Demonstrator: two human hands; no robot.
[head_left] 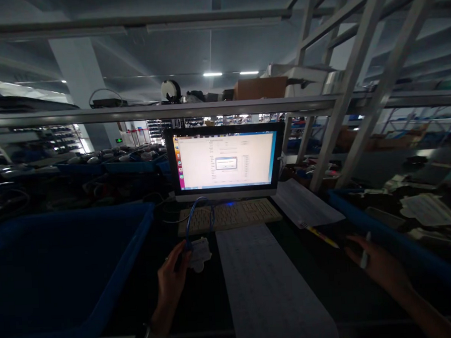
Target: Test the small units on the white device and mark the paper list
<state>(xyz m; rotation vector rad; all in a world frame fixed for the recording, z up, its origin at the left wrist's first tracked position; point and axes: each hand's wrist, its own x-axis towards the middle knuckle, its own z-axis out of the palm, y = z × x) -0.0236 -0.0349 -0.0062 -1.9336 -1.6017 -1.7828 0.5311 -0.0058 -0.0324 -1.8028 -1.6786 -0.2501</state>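
My left hand pinches the end of a blue cable at the edge of a small white plastic device. Whether the plug sits inside the device is hidden by my fingers. The cable loops up over the keyboard. Over on the right, my right hand has a white pen tucked between its fingers, which reach toward a yellow pen lying on the dark table. A long printed sheet lies between my hands.
A lit monitor with a small dialog box stands behind the keyboard. On the left is a blue bin; on the right, another blue bin holds several white devices. More paper lies by the monitor. A metal shelf crosses above.
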